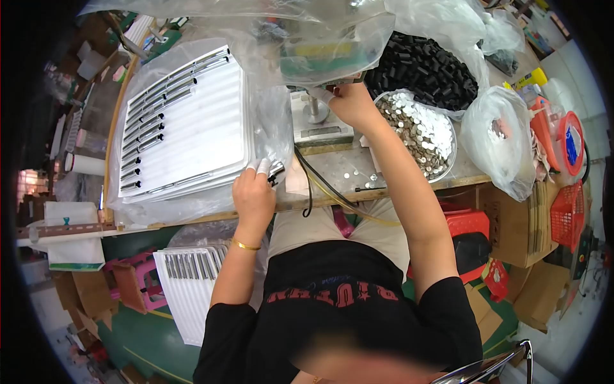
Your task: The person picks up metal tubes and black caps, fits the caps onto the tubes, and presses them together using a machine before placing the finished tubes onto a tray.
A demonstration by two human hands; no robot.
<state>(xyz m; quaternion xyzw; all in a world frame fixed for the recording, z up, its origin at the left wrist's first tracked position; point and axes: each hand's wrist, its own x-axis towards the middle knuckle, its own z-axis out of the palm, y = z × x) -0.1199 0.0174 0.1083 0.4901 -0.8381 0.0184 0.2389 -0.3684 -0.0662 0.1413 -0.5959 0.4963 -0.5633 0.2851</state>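
My left hand (254, 193), with white covers on its fingertips, is closed by the table's front edge. Its fingers hold a short chrome tube (276, 171) with dark parts, partly hidden by the fingers. My right hand (350, 105) reaches to a small bench press (314, 114). Its fingers are curled under the press's plastic-draped upper part, and what they grip is hidden. To the left, a white ribbed tray (211, 121) bears a slanting row of chrome tubes (161, 118) with black ends.
Right of the press are a bag of black cylindrical pieces (419, 72) and a bowl of small round discs (422, 131). Dark cables (308, 185) hang over the table edge. A second tray of tubes (192, 281) stands below, left of my legs. A red stool (467, 233) is at right.
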